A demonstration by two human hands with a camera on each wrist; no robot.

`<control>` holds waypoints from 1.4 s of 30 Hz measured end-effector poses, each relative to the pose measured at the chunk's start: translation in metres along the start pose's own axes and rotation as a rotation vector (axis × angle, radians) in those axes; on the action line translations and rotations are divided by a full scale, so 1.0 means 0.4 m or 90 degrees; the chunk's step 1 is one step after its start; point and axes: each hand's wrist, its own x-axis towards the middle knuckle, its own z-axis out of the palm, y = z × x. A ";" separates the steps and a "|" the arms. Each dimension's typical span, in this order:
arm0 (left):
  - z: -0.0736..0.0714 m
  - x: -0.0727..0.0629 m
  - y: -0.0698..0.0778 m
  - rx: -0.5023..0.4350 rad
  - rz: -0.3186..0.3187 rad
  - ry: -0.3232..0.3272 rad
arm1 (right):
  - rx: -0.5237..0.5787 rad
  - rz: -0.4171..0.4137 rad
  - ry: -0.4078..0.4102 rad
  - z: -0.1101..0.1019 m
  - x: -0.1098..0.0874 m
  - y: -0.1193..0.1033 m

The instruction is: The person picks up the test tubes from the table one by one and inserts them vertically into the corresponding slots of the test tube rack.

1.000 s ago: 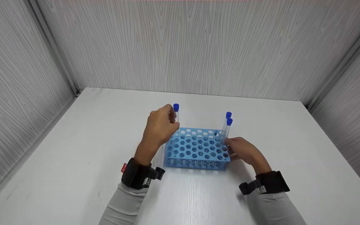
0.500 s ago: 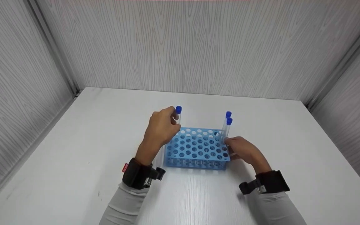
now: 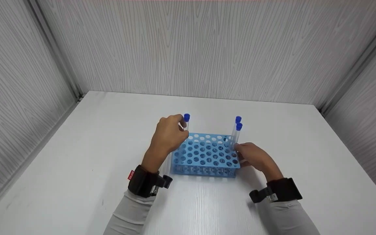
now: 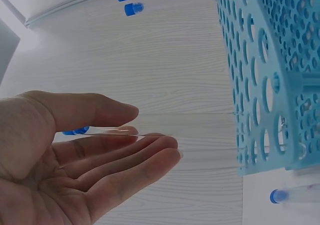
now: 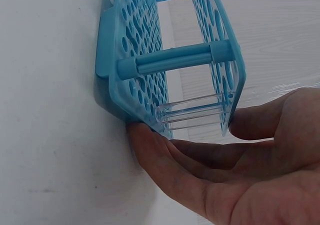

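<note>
A clear test tube with a blue cap (image 3: 187,117) is pinched between the thumb and fingers of my left hand (image 3: 168,135). It stands nearly upright over the back left corner of the blue test tube rack (image 3: 205,166). In the left wrist view its clear body runs from the fingers to the holes of the rack (image 4: 280,157). My right hand (image 3: 254,157) grips the rack's right end, thumb at the upper plate and fingers at the bottom. Just behind that thumb, two blue-capped tubes (image 3: 239,126) stand in the rack's back right corner.
Another blue-capped tube (image 4: 295,194) lies beside the rack in the left wrist view; my left wrist partly covers it in the head view. The white table (image 3: 188,209) is bordered by grey wood-grain panels (image 3: 188,49) at the back and sides.
My left hand has lowered the test tube a little and shifted slightly right. My right hand and the rack have stayed in place.
</note>
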 end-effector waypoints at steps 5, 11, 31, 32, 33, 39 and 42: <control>0.001 -0.001 -0.002 0.012 -0.005 -0.022 | 0.000 0.002 -0.004 0.000 -0.002 -0.002; 0.003 0.002 -0.006 0.016 -0.015 -0.038 | 0.001 0.000 -0.006 0.001 -0.001 0.001; 0.011 0.008 -0.004 0.048 -0.055 -0.076 | -0.002 -0.011 -0.011 -0.003 -0.004 -0.001; 0.011 0.008 -0.005 0.049 -0.056 -0.076 | -0.003 -0.011 -0.011 -0.003 -0.004 0.000; 0.011 0.008 -0.005 0.049 -0.056 -0.077 | -0.002 -0.011 -0.011 -0.003 -0.005 0.000; 0.010 0.008 -0.006 0.048 -0.062 -0.078 | 0.001 -0.014 -0.013 -0.004 -0.001 0.001; 0.009 0.009 -0.006 0.047 -0.068 -0.082 | -0.001 -0.008 -0.013 -0.003 -0.001 -0.001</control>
